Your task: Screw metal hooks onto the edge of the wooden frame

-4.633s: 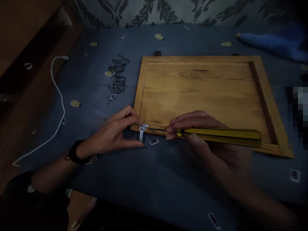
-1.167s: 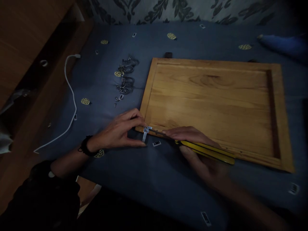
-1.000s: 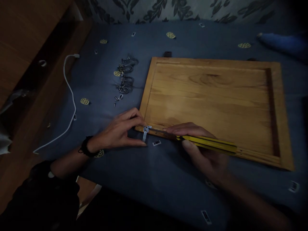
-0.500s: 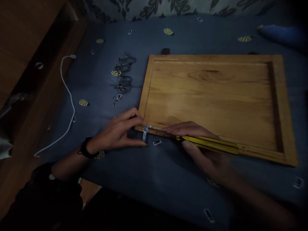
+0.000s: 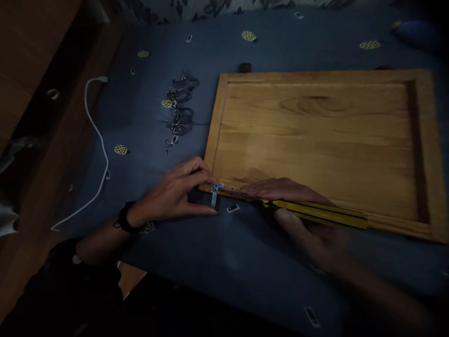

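Screwdriver (image 5: 319, 213), yellow-handled: gripped in right hand (image 5: 303, 231), shaft against or beside metal bracket (image 5: 214, 197). Bracket: unmoved at near left corner of wooden panel (image 5: 315, 140); left hand (image 5: 178, 189) half-open, pinching it. Placement, I judge, holds.

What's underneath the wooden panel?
The blue patterned cloth borders the wooden panel and probably continues beneath it. Dark pieces show just past its far edge; whether they extend underneath, and anything else under there, is covered.

Left grip (image 5: 175, 189) in a wide pinch, thumb below fingers, right grip (image 5: 307, 238) closed, forearms (image 5: 103, 241) angled inward
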Demonstrator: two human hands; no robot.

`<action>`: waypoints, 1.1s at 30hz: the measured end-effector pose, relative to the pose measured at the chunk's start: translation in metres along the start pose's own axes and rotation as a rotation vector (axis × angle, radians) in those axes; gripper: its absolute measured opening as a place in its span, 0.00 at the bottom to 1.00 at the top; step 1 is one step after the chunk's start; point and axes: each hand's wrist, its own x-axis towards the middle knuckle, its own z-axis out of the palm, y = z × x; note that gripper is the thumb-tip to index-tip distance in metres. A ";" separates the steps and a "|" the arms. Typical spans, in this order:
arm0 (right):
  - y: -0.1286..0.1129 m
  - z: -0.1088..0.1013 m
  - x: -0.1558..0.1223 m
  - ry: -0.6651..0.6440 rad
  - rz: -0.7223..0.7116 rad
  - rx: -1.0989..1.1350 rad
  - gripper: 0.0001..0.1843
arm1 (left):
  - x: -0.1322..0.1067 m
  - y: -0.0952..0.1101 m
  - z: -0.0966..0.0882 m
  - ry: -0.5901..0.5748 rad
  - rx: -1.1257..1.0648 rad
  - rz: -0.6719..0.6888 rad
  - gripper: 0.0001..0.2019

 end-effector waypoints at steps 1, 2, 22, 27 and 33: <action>0.000 0.000 0.000 -0.001 0.002 -0.001 0.12 | 0.000 0.000 0.000 -0.005 0.002 -0.003 0.22; 0.000 0.001 0.000 0.000 0.003 -0.001 0.12 | 0.000 0.000 0.000 -0.008 0.002 -0.004 0.22; 0.000 0.002 -0.003 0.036 -0.064 -0.075 0.13 | -0.001 -0.001 0.000 -0.007 0.005 0.001 0.21; -0.002 0.003 -0.003 0.039 -0.054 -0.099 0.12 | -0.001 -0.001 0.000 -0.002 -0.006 0.003 0.21; -0.003 0.004 -0.002 0.035 -0.090 -0.146 0.12 | -0.002 -0.001 0.000 0.000 -0.033 0.009 0.21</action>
